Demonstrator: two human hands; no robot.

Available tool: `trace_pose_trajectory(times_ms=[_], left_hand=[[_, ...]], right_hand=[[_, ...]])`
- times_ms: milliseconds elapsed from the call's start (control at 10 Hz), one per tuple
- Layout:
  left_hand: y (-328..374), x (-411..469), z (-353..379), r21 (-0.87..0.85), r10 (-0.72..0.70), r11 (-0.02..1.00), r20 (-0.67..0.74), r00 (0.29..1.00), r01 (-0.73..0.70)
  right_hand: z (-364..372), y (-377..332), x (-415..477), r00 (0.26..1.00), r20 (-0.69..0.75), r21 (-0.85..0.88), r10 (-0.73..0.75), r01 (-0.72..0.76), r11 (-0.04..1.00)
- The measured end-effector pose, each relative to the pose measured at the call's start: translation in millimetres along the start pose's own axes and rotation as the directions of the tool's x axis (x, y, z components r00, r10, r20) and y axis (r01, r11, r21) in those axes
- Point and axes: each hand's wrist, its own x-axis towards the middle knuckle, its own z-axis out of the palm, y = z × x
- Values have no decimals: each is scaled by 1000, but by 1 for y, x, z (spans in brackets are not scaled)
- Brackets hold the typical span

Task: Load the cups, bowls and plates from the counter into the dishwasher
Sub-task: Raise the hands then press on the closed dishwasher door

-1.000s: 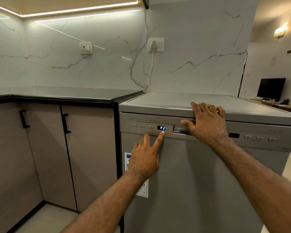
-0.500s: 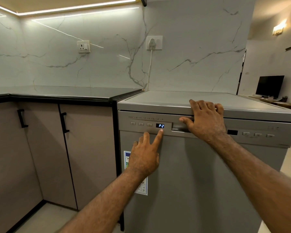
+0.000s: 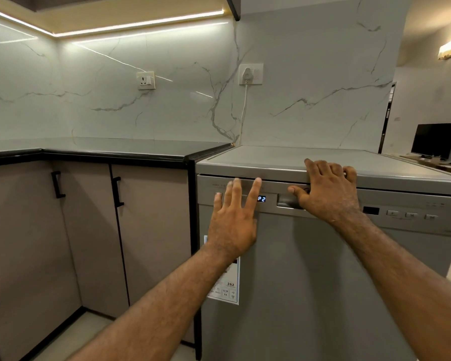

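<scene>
The grey dishwasher (image 3: 310, 269) stands closed, its door shut and its display (image 3: 261, 199) reading P2. My left hand (image 3: 232, 220) lies flat on the left part of the control panel with fingers spread, just left of the display, covering some buttons. My right hand (image 3: 328, 194) rests over the top front edge, fingers on the top plate, thumb at the door handle recess (image 3: 284, 201). Neither hand holds anything. No cups, bowls or plates are in view.
A dark counter (image 3: 115, 149) runs left of the dishwasher above beige cabinet doors (image 3: 151, 230) with black handles. A plug (image 3: 248, 74) and cord hang on the marble wall behind. A label (image 3: 227, 287) sticks to the door. A monitor (image 3: 432, 139) sits far right.
My left hand has gone from pointing one finger at the display to lying flat with spread fingers on the panel, slightly higher and to the left. The right hand stays put.
</scene>
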Motion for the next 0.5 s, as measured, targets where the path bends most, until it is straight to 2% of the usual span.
trace_pose_trajectory(times_ms=[200,300,500], left_hand=[[-28,39,-31,74,30,997,-105,994,-23],[-41,59,-49,104,8,995,-127,992,5],[-67,159,-141,95,-2,995,-154,988,17]], right_hand=[[-12,-24,5,991,98,50,91,-96,994],[-24,-42,13,995,69,110,72,-79,991],[-110,-72,110,993,-113,197,-24,47,979]])
